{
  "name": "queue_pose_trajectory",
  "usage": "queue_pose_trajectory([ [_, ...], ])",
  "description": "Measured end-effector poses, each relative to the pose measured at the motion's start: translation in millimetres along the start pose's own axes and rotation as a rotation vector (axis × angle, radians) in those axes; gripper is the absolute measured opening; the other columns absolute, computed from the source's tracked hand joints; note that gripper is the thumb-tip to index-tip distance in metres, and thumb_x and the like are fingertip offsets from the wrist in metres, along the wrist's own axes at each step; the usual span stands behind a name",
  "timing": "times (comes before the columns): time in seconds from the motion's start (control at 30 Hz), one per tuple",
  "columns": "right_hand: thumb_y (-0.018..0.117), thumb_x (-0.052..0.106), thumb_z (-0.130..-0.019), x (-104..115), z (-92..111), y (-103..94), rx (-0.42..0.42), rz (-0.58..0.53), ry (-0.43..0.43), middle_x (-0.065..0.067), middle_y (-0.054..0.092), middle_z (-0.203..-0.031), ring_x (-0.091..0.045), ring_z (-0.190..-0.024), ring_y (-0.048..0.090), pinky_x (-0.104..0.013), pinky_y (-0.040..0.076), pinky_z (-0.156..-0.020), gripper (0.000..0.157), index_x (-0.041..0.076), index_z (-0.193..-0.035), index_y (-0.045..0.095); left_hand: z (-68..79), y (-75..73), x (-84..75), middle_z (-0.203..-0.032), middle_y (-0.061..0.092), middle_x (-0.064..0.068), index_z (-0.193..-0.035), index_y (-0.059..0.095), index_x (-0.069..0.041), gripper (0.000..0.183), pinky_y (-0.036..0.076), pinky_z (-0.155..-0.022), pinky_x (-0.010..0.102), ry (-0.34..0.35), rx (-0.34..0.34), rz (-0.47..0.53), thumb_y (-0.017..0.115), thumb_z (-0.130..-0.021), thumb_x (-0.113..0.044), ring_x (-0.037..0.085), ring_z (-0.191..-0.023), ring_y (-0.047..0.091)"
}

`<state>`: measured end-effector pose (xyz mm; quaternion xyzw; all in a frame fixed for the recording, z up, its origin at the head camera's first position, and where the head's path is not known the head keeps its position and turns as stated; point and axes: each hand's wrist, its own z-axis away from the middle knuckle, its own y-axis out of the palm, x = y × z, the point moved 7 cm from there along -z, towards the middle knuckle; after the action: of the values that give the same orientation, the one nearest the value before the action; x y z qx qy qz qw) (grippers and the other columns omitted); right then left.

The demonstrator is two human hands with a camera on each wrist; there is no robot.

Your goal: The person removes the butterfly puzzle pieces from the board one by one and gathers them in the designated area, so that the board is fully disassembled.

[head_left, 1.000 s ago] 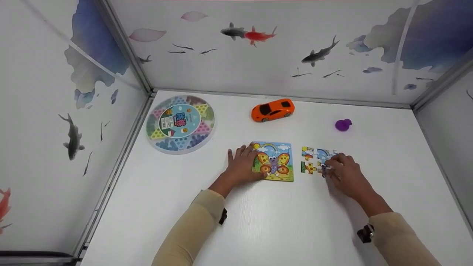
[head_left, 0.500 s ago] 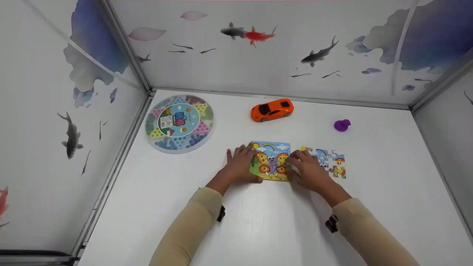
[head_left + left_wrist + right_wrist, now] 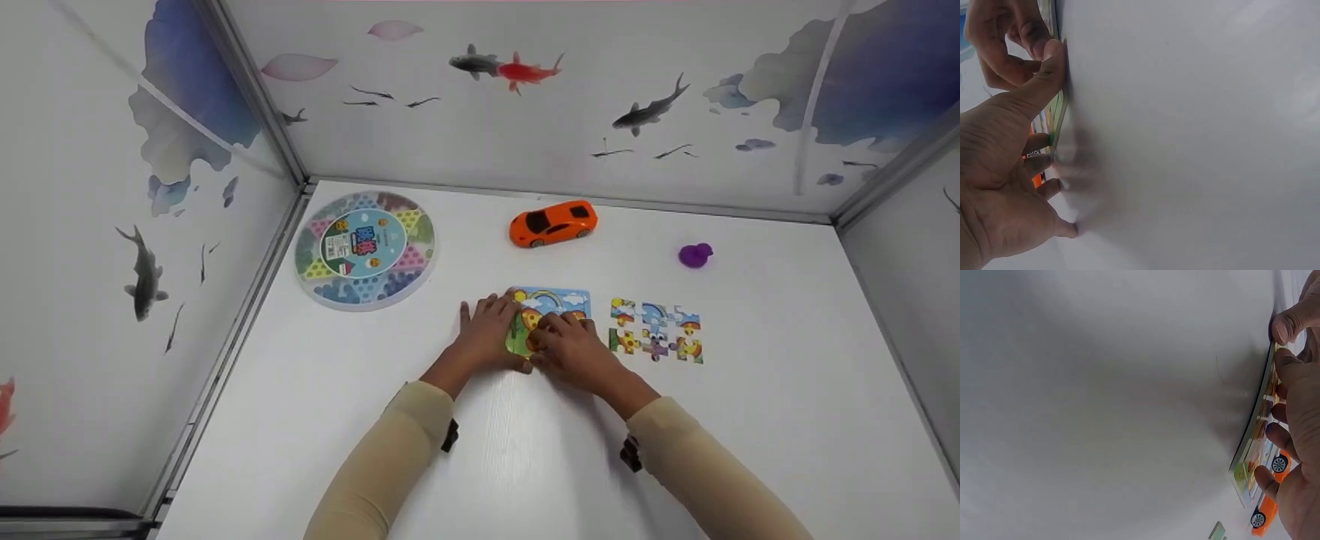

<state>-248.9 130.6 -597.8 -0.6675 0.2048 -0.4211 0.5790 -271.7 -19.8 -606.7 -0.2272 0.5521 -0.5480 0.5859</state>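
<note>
A square butterfly jigsaw puzzle (image 3: pixel 555 298) lies in its tray at mid-table. My left hand (image 3: pixel 484 337) rests along its left side, fingers spread. In the left wrist view, that hand's thumb (image 3: pixel 1053 56) is at the near edge, while several fingertips touch the table. My right hand (image 3: pixel 577 352) is over the lower part of the picture, its bent fingertips at the lower-left pieces; I cannot tell whether a piece is pinched. The right hand hides the butterfly's lower body. To the right, several removed puzzle pieces (image 3: pixel 655 343) lie in two rows.
A round Chinese checkers set (image 3: pixel 365 247) is at the back left. An orange toy car (image 3: pixel 553 223) stands behind the puzzle, and a purple rubber duck (image 3: pixel 695 256) sits at the back right. Printed wall panels (image 3: pixel 405 142) border the white table.
My right hand has moved left from the loose pieces to the lower-left part of the puzzle, uncovering two rows of pieces. My left hand has stayed at the puzzle's left side.
</note>
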Motion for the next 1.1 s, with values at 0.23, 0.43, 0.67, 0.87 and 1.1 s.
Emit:
queue_pose_trajectory([
  [0.23, 0.075, 0.028, -0.107, 9.9, -6.3, 2.6, 0.019, -0.012, -0.012, -0.008, 0.063, -0.142, -0.035, -0.131, 0.055, -0.077, 0.048, -0.111, 0.032, 0.019, -0.138, 0.074, -0.5, 3.0, 2.9, -0.188, 0.017, -0.001, -0.176, 0.031, -0.022, 0.122, 0.013, -0.136, 0.072, 0.003, -0.001, -0.012, 0.093, -0.081, -0.066, 0.031, -0.172, 0.021],
  [0.43, 0.075, 0.020, -0.107, 13.6, -12.3, 2.7, 0.050, -0.015, 0.012, -0.009, 0.061, -0.149, -0.038, -0.133, 0.054, -0.077, 0.046, -0.112, 0.031, 0.019, -0.138, 0.075, 1.3, 1.0, 2.2, -0.188, 0.019, 0.000, -0.173, 0.036, -0.023, 0.116, 0.013, -0.136, 0.073, 0.004, -0.004, -0.024, 0.092, -0.081, -0.067, 0.032, -0.171, 0.022],
  [0.67, 0.081, 0.022, -0.104, 19.6, -20.0, 0.9, 0.080, 0.010, 0.042, -0.008, 0.060, -0.156, -0.038, -0.136, 0.054, -0.072, 0.046, -0.111, 0.041, 0.022, -0.144, 0.073, 2.4, -0.9, 2.4, -0.187, 0.020, 0.000, -0.172, 0.038, -0.023, 0.114, 0.017, -0.135, 0.074, 0.015, -0.013, -0.057, 0.092, -0.081, -0.067, 0.032, -0.171, 0.024],
  [0.87, 0.086, 0.034, -0.099, 23.7, -23.1, -0.1, 0.110, -0.006, 0.072, -0.005, 0.053, -0.167, -0.041, -0.144, 0.051, -0.074, 0.043, -0.115, 0.051, 0.021, -0.146, 0.072, 3.3, -2.2, 1.5, -0.187, 0.020, 0.000, -0.173, 0.036, -0.021, 0.115, 0.016, -0.135, 0.074, 0.021, -0.013, -0.058, 0.092, -0.083, -0.064, 0.032, -0.171, 0.024],
  [1.1, 0.090, 0.035, -0.095, 24.5, -27.7, -0.8, 0.122, -0.020, 0.092, -0.005, 0.056, -0.160, -0.042, -0.144, 0.050, -0.077, 0.045, -0.115, 0.047, 0.018, -0.137, 0.075, 1.8, -1.0, -0.1, -0.187, 0.019, 0.001, -0.173, 0.036, -0.019, 0.110, 0.015, -0.136, 0.074, 0.009, -0.003, -0.031, 0.091, -0.086, -0.058, 0.033, -0.172, 0.021],
])
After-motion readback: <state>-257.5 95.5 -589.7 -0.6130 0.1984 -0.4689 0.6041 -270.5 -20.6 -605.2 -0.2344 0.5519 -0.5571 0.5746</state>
